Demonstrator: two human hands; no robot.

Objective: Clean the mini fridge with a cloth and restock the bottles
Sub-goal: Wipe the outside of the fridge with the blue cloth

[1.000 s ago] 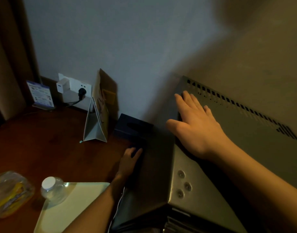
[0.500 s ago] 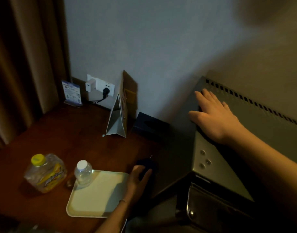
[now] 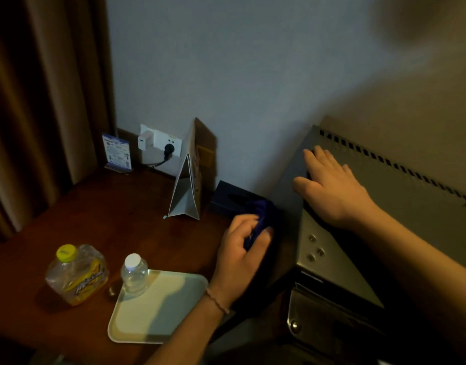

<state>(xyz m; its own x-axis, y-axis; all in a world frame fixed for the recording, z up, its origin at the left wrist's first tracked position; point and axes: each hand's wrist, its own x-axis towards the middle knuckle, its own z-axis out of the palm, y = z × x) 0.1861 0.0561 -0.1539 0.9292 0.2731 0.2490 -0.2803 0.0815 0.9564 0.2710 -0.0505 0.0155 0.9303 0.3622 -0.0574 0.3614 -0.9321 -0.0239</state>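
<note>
Dimly, yellow-capped bottle (image 3: 76, 275) label stays unreadable beside tray (image 3: 158, 325).

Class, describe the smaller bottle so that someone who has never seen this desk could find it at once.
Start at the wooden desk, then find the pale tray near its front edge. The small clear bottle stands on the tray's far left corner; its white cap sets it apart from the bigger yellow-capped bottle beside it.

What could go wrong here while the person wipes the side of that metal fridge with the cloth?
1. The left hand grips the dark cloth close to the small water bottle at the tray's corner; a wide elbow swing might topple it.
2. The folded card stand and dark tissue box sit near the fridge; wiping further back could knock them.
3. The right hand rests near the vent slots; fingers could catch.
</note>
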